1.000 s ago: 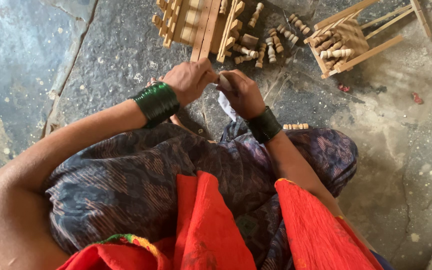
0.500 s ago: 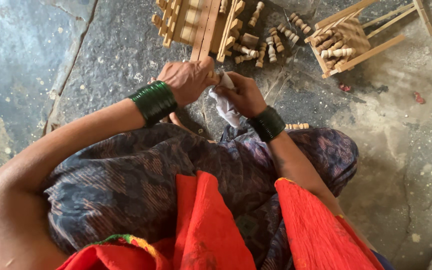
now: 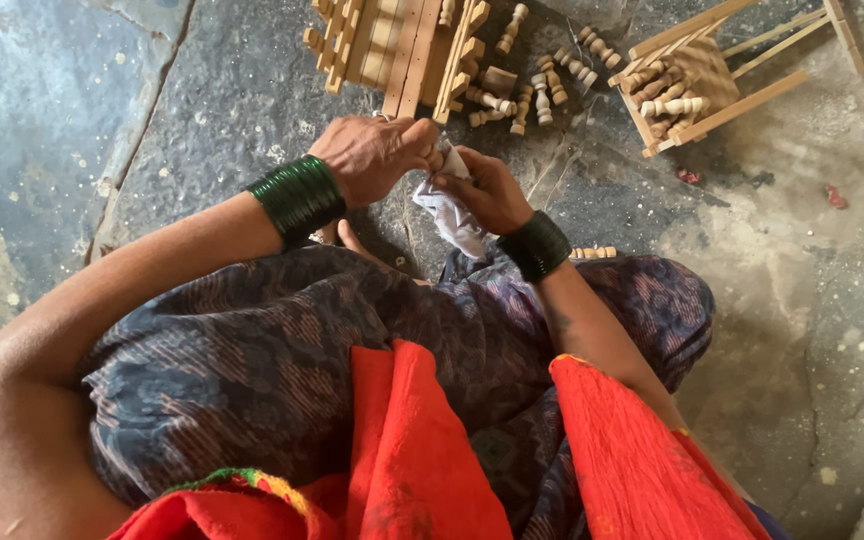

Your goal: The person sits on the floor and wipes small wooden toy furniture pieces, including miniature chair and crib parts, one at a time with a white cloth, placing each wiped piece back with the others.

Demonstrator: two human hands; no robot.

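My left hand [image 3: 372,155] and my right hand [image 3: 484,188] meet in front of my knees, just above the stone floor. Between their fingertips is a small wooden turned piece [image 3: 436,158], mostly hidden by the fingers. A crumpled white cloth [image 3: 452,215] is gripped in my right hand and hangs down from it. Stacked green bangles circle both wrists, at the left wrist [image 3: 297,195] and the right wrist [image 3: 535,245].
A stack of wooden frames [image 3: 392,40] lies on the floor ahead, with several loose turned wooden spindles [image 3: 537,90] beside it. To the right stands a small wooden rack [image 3: 722,70] holding more spindles. Dark stone floor [image 3: 802,280] surrounds my patterned lap.
Both hands have stayed together and shifted slightly; the white cloth now hangs more visibly below my right hand.
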